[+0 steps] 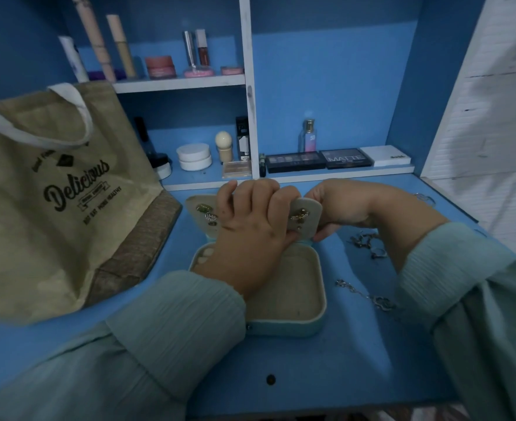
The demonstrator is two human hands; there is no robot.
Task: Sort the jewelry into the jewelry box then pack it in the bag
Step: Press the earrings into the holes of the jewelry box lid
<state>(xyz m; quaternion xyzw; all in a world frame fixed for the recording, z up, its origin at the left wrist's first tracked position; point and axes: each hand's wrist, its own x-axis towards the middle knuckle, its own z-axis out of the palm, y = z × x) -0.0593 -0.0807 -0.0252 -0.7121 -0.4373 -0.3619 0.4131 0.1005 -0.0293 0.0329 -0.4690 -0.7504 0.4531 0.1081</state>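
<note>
A pale blue jewelry box (293, 325) with a cream lining lies open in the middle of the blue desk. Its upright lid panel (307, 209) carries gold earrings on both sides of my hands. My left hand (250, 220) curls over the top of the lid panel, fingers wrapped round its edge. My right hand (338, 208) holds the panel's right end, thumb underneath. Loose silver jewelry (367, 241) lies on the desk right of the box, and a silver chain (369, 297) lies nearer me. The tan "Delicious" tote bag (53, 192) stands at the left.
Shelves behind the desk hold cosmetics: tubes and jars (159, 66) on the upper shelf, white jars (193, 156) and eyeshadow palettes (320, 161) on the lower one. A white wall (493, 101) rises at the right. The desk front has a small dark hole (270, 379).
</note>
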